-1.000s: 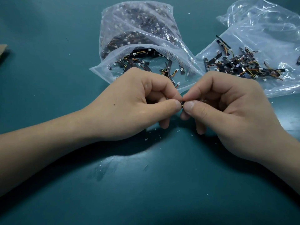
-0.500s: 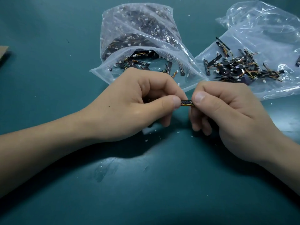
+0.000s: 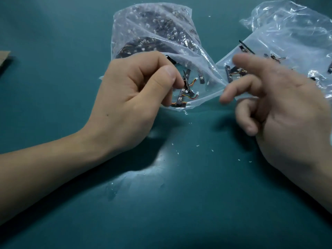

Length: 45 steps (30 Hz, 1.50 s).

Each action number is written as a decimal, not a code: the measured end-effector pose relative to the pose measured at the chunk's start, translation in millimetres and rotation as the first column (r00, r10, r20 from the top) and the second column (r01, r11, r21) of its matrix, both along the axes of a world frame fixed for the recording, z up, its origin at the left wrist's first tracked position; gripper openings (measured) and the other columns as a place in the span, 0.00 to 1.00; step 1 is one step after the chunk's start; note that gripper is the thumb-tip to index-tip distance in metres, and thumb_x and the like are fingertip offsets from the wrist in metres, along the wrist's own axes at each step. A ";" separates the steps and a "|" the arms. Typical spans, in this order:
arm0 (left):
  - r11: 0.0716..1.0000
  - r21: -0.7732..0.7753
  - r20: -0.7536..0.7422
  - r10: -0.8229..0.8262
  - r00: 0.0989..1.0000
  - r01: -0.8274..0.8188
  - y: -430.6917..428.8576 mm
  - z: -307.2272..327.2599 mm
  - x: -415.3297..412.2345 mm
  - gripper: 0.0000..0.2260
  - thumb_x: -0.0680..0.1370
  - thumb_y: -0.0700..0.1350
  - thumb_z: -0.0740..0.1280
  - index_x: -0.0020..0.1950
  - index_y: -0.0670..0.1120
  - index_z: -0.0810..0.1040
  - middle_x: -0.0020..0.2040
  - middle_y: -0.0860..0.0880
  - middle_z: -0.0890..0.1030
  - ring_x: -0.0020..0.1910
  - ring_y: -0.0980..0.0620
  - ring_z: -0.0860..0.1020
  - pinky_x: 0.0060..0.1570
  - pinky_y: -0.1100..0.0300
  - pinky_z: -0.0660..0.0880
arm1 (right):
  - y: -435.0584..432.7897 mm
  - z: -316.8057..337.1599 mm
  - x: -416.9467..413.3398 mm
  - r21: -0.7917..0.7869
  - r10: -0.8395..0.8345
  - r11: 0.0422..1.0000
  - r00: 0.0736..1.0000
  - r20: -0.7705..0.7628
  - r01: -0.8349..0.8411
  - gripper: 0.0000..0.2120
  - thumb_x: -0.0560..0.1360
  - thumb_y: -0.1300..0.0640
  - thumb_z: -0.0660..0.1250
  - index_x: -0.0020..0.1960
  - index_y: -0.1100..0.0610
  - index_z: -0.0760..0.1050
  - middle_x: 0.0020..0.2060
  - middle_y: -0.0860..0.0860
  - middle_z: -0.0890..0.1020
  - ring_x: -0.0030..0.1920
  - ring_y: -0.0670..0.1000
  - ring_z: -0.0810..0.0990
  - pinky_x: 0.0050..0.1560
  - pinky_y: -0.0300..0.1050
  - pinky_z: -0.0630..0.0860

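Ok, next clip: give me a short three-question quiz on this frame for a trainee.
1. True or false: the left bag and the right bag both hold small black strips with coloured wires.
2. Which hand has its fingertips at the left bag's open mouth? A) left B) right
3. What lies at the far left edge of the table?
Key: 1 true; 2 A, the left hand; 3 a brown cardboard scrap.

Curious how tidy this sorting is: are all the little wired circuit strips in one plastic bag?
No, wired circuit strips lie in both the fuller plastic bag and the flatter plastic bag beside it.
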<state>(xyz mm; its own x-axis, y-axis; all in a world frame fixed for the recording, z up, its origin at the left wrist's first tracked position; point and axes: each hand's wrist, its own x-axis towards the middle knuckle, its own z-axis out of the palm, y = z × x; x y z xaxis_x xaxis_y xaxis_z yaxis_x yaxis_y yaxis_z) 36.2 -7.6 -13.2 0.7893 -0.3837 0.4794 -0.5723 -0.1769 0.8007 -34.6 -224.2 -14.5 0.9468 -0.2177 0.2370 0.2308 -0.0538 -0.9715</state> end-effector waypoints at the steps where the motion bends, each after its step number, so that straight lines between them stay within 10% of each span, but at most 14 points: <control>1: 0.998 0.058 0.051 0.027 0.998 -0.030 -0.1 0.1 -0.3 0.12 0.82 0.43 0.61 0.44 0.45 0.82 0.35 0.52 0.81 0.38 0.52 0.79 0.43 0.59 0.73 | 1.0 -1.6 -0.1 -0.045 0.018 0.999 1.000 -0.012 -0.019 0.15 0.86 0.56 0.55 0.62 0.57 0.79 0.34 0.55 0.84 0.20 0.52 0.66 0.23 0.37 0.63; 4: 0.902 0.412 0.177 0.058 0.983 -0.127 -3.7 -2.3 -2.4 0.11 0.78 0.47 0.60 0.52 0.52 0.82 0.53 0.56 0.81 0.58 0.54 0.77 0.66 0.55 0.66 | 8.1 -3.6 -6.9 -0.190 0.144 0.971 0.989 -0.024 -0.146 0.13 0.84 0.57 0.59 0.54 0.54 0.83 0.29 0.55 0.81 0.21 0.49 0.67 0.24 0.36 0.65; 7: 0.672 0.702 0.238 0.088 0.967 -0.234 -6.1 -5.5 -4.6 0.17 0.75 0.50 0.57 0.61 0.57 0.76 0.65 0.57 0.75 0.67 0.49 0.69 0.67 0.53 0.56 | 9.8 -3.6 -11.7 -0.398 0.214 0.893 0.976 -0.037 -0.211 0.11 0.83 0.52 0.62 0.52 0.51 0.83 0.28 0.50 0.81 0.24 0.45 0.71 0.29 0.33 0.68; 17: 0.681 0.698 0.292 0.012 0.956 -0.222 -5.3 -4.4 -3.3 0.16 0.80 0.53 0.60 0.68 0.59 0.75 0.53 0.55 0.76 0.54 0.46 0.72 0.58 0.48 0.66 | 11.5 -1.8 -12.0 -0.480 0.222 0.852 0.975 -0.025 -0.207 0.07 0.82 0.56 0.66 0.51 0.51 0.83 0.29 0.47 0.81 0.25 0.44 0.76 0.31 0.30 0.68; 36: 0.639 0.700 0.429 -0.021 0.903 -0.318 -3.7 -5.0 -6.5 0.08 0.80 0.49 0.60 0.50 0.56 0.79 0.48 0.56 0.79 0.47 0.46 0.76 0.51 0.51 0.66 | 12.4 -0.4 -13.5 -0.427 0.156 0.899 0.982 0.103 -0.098 0.09 0.81 0.54 0.63 0.50 0.50 0.83 0.27 0.49 0.79 0.24 0.46 0.74 0.28 0.33 0.68; 45: 0.764 0.597 0.367 0.011 0.930 -0.245 -0.4 -6.7 3.8 0.07 0.79 0.47 0.68 0.55 0.57 0.78 0.46 0.61 0.81 0.49 0.50 0.74 0.53 0.53 0.66 | 12.5 -0.1 -14.3 -0.425 0.154 0.899 0.984 0.084 -0.105 0.09 0.81 0.55 0.63 0.50 0.51 0.82 0.27 0.50 0.79 0.24 0.46 0.74 0.29 0.32 0.67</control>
<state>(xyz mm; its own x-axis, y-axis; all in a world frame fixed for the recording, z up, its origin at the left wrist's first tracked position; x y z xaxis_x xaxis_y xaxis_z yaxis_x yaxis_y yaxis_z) 40.1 -8.0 -19.9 0.6970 -0.5934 0.4026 -0.7081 -0.6582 0.2558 -48.9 -211.7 -14.7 0.9213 0.0472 0.3859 0.3701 -0.4102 -0.8335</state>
